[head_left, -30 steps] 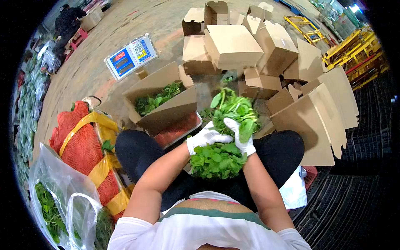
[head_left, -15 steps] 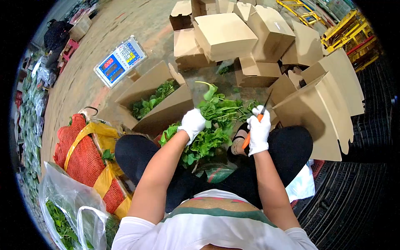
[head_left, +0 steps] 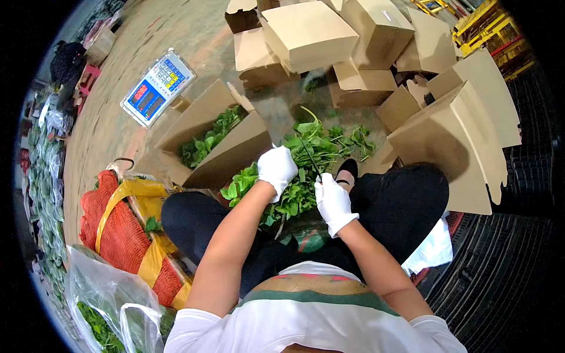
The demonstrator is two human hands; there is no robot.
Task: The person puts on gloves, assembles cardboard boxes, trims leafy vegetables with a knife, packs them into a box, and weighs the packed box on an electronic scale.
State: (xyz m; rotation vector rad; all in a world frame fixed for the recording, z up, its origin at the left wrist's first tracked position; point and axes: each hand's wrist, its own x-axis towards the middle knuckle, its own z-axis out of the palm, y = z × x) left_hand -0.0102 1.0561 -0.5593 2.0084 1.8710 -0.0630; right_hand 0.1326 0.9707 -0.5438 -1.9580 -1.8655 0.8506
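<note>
My left hand [head_left: 277, 170], in a white glove, is closed round a bunch of leafy greens [head_left: 300, 191] between my knees. My right hand [head_left: 333, 200], also gloved, is wrapped round a knife, whose dark thin blade [head_left: 311, 159] points up and left across the stems. Its handle is hidden by my fingers. More loose greens [head_left: 358, 141] lie on the floor beyond my hands. Left of them, an open cardboard box [head_left: 235, 150] holds leafy greens [head_left: 215, 135].
Several cardboard boxes [head_left: 309, 35] stand ahead and right. A digital scale [head_left: 158, 87] is beyond the box. Red mesh sacking [head_left: 120, 229] and a plastic bag of greens [head_left: 109, 282] lie left. A person [head_left: 67, 62] sits far left; yellow metal frames [head_left: 482, 29] stand far right.
Both hands were together on the greens; then my right hand held the orange-handled knife out to the right. Now it has moved left and down, bringing the blade over the stems.
</note>
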